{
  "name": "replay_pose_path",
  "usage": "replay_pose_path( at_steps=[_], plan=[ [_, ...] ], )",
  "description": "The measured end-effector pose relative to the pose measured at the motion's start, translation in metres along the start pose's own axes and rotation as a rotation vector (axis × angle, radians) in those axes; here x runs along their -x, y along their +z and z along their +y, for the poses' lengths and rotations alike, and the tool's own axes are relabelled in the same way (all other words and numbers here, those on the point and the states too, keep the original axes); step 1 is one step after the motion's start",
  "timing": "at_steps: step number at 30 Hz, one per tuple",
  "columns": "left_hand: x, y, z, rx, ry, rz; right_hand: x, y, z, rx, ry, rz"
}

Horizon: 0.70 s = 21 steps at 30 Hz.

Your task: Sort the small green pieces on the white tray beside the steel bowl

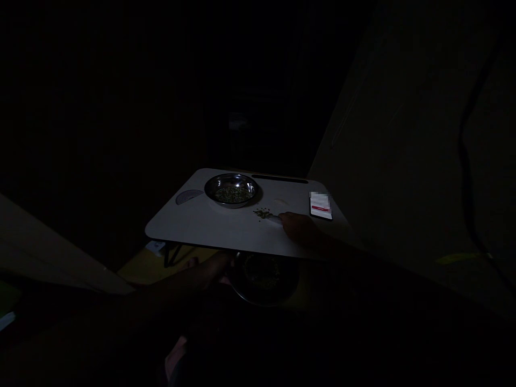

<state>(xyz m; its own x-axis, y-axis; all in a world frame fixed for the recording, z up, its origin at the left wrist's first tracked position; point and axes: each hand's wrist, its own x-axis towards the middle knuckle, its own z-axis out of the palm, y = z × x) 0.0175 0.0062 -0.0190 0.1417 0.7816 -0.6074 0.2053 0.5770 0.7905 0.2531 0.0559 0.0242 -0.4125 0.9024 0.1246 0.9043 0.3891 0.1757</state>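
The scene is very dark. On the small white table (189, 220), my right hand (298, 228) is closed on a pale, flat piece whose kind I cannot make out. The piece's tip (274, 219) touches a loose scatter of small green bits (262, 214), perhaps beans or seeds. Behind them stands a shiny steel bowl (231, 203) with many similar bits in it. Below the table's front edge, my left hand (217, 266) grips the rim of a second metal bowl (245, 298), which has some greenish bits inside. Most of the left fingers are hidden in shadow.
A half-round, protractor-shaped piece (187, 196) lies at the table's left. To the right is a phone-like object (321, 206) with a lit white face and a red mark. A dark slot (280, 179) runs along the back edge. A wall (403, 161) rises at the right.
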Motion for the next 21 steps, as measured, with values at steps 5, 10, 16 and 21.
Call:
replay_pose_path(
  at_steps=[5, 10, 16, 21],
  plan=[
    [0.0093, 0.0008, 0.006, 0.042, 0.01, -0.059, -0.0013, 0.0047, 0.0003, -0.015, -0.012, 0.014],
    [0.0065, 0.0002, 0.0039, 0.042, 0.019, -0.033, -0.0048, 0.0061, -0.0041, -0.027, -0.033, 0.027],
    [0.0074, 0.0012, 0.0024, 0.021, -0.005, 0.014, -0.005, 0.0026, -0.0054, -0.03, -0.03, 0.016],
    [0.0066, 0.0013, 0.0039, 0.046, 0.003, -0.035, -0.001, 0.0, -0.0028, 0.0, 0.032, -0.043]
  ],
)
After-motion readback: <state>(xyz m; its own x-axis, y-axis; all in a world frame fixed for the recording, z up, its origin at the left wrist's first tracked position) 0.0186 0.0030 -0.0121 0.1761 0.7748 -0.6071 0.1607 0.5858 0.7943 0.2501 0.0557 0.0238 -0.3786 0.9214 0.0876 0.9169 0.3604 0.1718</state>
